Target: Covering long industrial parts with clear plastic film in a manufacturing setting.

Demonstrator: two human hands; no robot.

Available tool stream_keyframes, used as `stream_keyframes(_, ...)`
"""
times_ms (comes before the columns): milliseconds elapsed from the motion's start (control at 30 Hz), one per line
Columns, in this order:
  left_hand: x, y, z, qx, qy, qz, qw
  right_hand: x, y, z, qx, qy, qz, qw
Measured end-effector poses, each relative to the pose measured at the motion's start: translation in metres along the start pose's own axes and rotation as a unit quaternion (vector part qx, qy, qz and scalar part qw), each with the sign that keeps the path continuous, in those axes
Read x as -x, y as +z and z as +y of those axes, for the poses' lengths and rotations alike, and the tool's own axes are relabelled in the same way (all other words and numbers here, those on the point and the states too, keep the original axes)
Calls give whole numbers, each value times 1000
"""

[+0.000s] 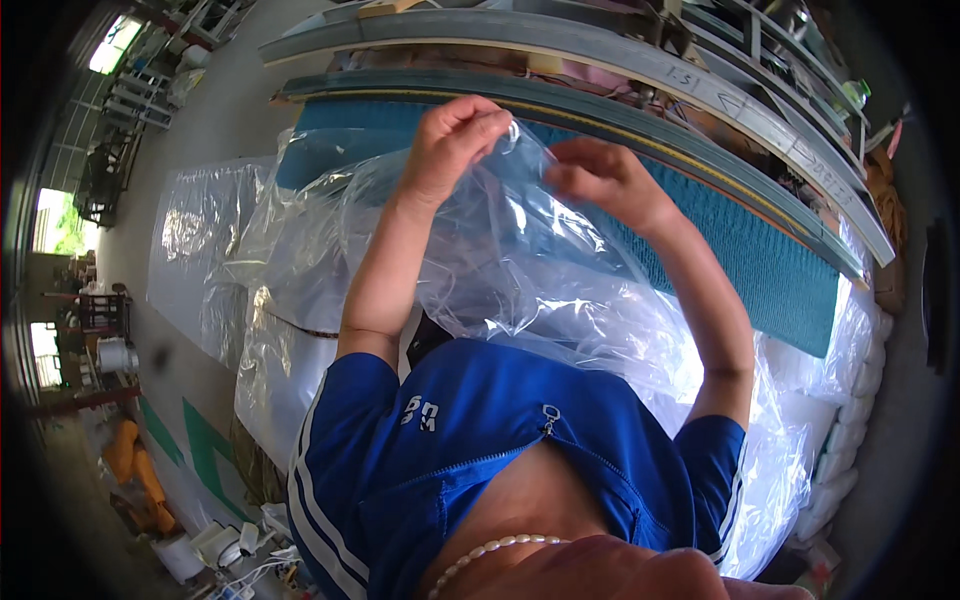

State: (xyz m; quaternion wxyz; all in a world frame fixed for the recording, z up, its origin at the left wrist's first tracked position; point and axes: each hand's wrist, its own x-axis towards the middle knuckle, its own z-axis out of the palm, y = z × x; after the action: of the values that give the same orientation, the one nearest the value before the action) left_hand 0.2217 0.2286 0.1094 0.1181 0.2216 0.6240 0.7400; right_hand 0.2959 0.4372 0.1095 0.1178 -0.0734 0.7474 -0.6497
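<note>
In the head view, the left hand (455, 140) pinches the edge of a clear plastic bag (520, 270) at twelve o'clock, fingers closed on the film. The right hand (610, 180), just beside at one o'clock, grips the same edge above the teal fabric (760, 265).

Workshop: concrete floor (215, 110), stacked metal frames (640, 60), plastic sheeting (195, 235).

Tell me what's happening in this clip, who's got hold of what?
A person in a blue zip shirt is working a clear plastic bag with both bare hands. The left hand pinches the bag's upper edge, and the right hand holds the film close beside it. The bag hangs in front of a teal fabric panel. More clear plastic sheeting lies spread out to the left.
</note>
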Motion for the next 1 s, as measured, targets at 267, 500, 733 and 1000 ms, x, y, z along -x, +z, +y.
stream_keyframes(267, 23, -98, 11, -528, 185, 185, 808, -31, 6, 27, 83, -32, 114, 989)
stream_keyframes(500, 48, -284, -51, -720, -202, 312, 586, 72, -91, 55, 295, 25, 209, 932)
stream_keyframes(733, 44, -268, -66, -697, -156, 294, 635, 300, -267, 119, 616, 120, 392, 673)
stream_keyframes(1000, 8, -291, -69, -685, -182, 321, 628, 399, -358, 195, 503, 171, 408, 742)
